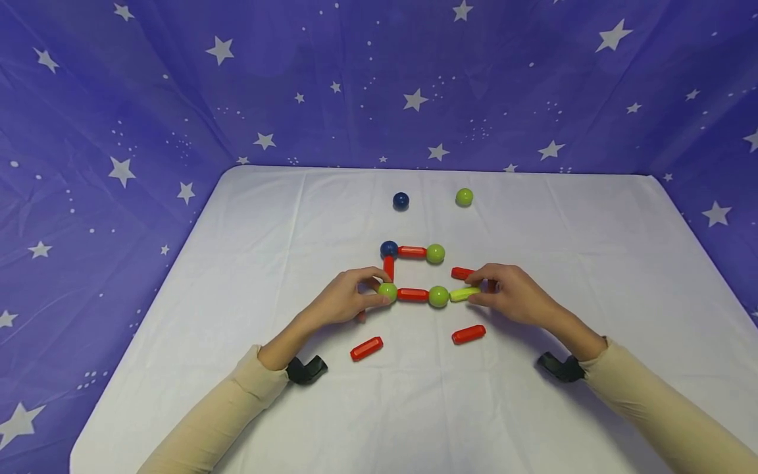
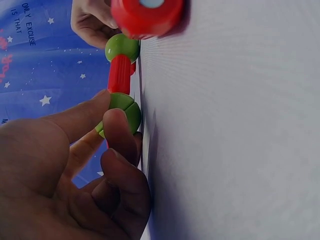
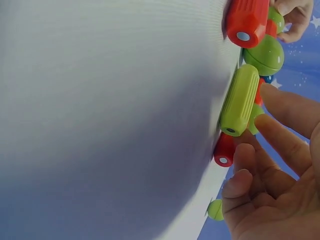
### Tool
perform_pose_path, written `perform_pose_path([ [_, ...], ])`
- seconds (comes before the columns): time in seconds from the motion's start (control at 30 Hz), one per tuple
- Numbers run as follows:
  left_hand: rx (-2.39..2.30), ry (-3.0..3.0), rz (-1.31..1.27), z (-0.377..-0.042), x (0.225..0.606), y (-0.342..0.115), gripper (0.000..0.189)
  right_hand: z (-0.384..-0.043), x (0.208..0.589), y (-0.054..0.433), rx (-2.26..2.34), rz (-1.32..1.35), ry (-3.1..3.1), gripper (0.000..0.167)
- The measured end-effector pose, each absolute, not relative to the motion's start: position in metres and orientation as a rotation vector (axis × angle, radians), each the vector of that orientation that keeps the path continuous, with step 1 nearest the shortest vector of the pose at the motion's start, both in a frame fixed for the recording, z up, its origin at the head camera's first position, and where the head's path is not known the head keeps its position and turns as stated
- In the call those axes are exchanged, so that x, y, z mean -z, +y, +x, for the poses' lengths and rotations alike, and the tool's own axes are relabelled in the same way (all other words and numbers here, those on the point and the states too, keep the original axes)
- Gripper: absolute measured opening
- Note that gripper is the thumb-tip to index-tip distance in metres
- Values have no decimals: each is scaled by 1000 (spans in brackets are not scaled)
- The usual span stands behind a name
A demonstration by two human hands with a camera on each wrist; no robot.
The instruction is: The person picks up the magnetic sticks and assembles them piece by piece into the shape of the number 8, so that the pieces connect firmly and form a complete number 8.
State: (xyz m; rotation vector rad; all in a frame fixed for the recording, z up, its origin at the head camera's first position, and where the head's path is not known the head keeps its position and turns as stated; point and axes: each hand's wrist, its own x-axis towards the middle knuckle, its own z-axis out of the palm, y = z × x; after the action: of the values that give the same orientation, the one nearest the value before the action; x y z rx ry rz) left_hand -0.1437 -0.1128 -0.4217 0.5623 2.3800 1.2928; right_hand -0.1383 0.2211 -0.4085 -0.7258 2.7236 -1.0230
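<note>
My left hand (image 1: 342,297) pinches a green ball (image 1: 387,292) at the near left corner of a joined shape. From that ball, a red rod (image 1: 412,295) runs right to a second green ball (image 1: 438,296). Another red rod (image 1: 388,268) leads back to a blue ball (image 1: 389,249), which joins a further red rod (image 1: 412,252) and green ball (image 1: 435,253). A yellow-green rod (image 3: 240,100) lies with its end at the second green ball. Around its right end is my right hand (image 1: 514,294), thumb and fingers spread apart beside it in the right wrist view.
Loose red rods lie in front, one at left (image 1: 366,349) and one at right (image 1: 468,334). Another red rod (image 1: 461,273) is partly behind the right hand. A blue ball (image 1: 401,201) and a green ball (image 1: 464,197) sit farther back on the white tablecloth (image 1: 284,217).
</note>
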Motion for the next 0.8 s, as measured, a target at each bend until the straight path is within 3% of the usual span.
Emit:
perform_pose_path([
  [0.8, -1306, 2374, 559, -143, 422, -113, 31, -138, 412, 210, 921, -776, 2693, 24],
])
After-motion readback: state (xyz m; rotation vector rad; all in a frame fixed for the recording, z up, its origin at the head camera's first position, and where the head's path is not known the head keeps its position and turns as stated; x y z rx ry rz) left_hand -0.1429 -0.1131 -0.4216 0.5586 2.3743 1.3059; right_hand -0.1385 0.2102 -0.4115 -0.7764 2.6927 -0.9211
